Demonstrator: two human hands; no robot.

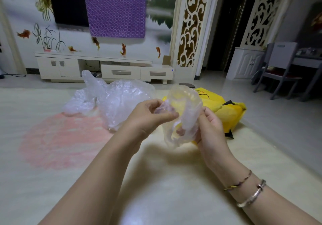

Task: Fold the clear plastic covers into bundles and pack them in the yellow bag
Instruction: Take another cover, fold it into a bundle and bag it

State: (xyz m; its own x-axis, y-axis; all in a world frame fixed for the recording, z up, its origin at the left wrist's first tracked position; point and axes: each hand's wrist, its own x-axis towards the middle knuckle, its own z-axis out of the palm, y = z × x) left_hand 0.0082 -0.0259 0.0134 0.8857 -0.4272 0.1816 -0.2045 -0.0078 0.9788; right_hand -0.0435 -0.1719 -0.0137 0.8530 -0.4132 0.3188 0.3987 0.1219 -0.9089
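A crumpled clear plastic cover (185, 113) hangs in the air between both hands, above the floor. My left hand (149, 115) pinches its upper left edge between thumb and fingers. My right hand (210, 125) grips its right side, with fingers showing through the film. Behind the held cover lies the yellow bag (226, 109) on the floor, with black trim and partly hidden by the plastic. A loose heap of more clear plastic covers (108, 97) rests on the floor to the left of my hands.
A pale floor mat with a large pink circle (61, 141) covers the floor under my arms. A white TV cabinet (104, 68) stands along the far wall. A grey chair (280, 71) and table stand at the right.
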